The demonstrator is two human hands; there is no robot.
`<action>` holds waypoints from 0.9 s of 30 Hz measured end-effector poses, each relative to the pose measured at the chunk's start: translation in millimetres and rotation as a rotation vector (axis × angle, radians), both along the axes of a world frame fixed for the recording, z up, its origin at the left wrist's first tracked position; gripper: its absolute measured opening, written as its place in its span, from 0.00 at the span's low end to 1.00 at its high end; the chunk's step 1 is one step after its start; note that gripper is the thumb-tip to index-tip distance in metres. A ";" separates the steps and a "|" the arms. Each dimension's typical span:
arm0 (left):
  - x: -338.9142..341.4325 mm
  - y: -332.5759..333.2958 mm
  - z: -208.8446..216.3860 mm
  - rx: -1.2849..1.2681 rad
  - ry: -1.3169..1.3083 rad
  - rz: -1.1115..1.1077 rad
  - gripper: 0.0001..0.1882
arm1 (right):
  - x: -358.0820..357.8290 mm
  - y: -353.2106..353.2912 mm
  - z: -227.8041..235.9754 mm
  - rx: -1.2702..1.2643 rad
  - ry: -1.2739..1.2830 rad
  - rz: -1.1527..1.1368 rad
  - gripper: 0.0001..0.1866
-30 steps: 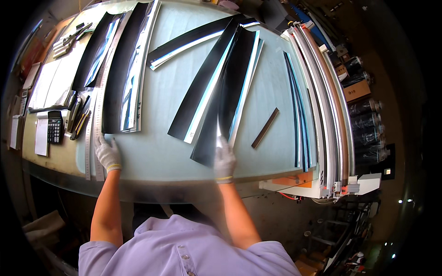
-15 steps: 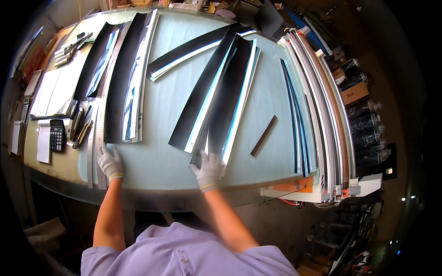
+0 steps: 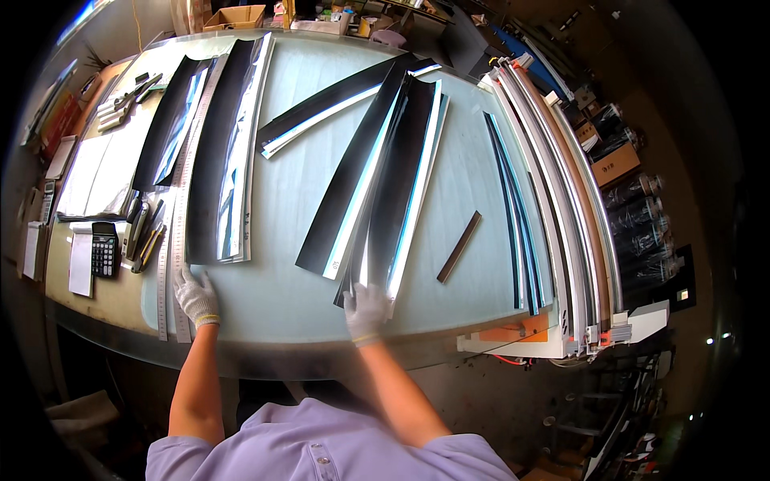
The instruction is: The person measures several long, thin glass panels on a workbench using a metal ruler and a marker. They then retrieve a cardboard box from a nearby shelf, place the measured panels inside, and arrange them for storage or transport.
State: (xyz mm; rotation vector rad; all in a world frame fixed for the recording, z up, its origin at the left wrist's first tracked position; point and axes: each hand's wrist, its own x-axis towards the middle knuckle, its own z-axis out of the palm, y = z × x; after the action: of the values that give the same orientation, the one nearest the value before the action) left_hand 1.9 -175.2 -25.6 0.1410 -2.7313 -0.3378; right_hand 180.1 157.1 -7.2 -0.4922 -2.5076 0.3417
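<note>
My left hand [image 3: 197, 297], in a pale knitted glove, lies at the near end of a long steel ruler [image 3: 183, 192], its fingers stretched out and touching the ruler's edge. Just right of the fingertips ends a wide black film strip [image 3: 212, 168] with a white and blue edge. My right hand [image 3: 368, 311], gloved too, rests at the near end of another black film strip [image 3: 407, 160]. Motion smears its fingers, so their grip on the strip is not clear. Beside it a similar black strip [image 3: 341, 192] overlaps at the far end.
A further black strip [image 3: 321, 108] lies slanted at the back. A short brown strip [image 3: 459, 247] and several narrow blue-black strips [image 3: 513, 212] are at right, before long rails [image 3: 573, 192]. A calculator [image 3: 104, 250], knives [image 3: 146, 248] and paper [image 3: 90, 180] lie left.
The whole view has shifted a little, so the table sits lower in it. My right hand's thumb has drawn in slightly at the strip's end. My left hand stays by the ruler.
</note>
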 end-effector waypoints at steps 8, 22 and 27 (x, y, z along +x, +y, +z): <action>2.2 2.5 5.6 0.012 -0.003 -0.001 0.29 | -0.7 19.9 6.5 -0.358 0.001 -0.020 0.08; 2.6 2.5 3.6 0.001 -0.015 0.011 0.30 | -7.6 38.0 13.9 -0.724 -0.151 -0.056 0.21; 2.7 4.6 7.4 -0.002 -0.046 0.019 0.30 | -8.9 39.3 5.8 -0.679 -0.130 -0.041 0.22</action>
State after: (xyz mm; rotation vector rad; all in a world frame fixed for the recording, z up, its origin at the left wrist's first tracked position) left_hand 4.6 -170.6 -18.2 0.1756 -2.7735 -0.3305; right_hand 171.2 196.4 -1.4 -0.8422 -2.4526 1.1914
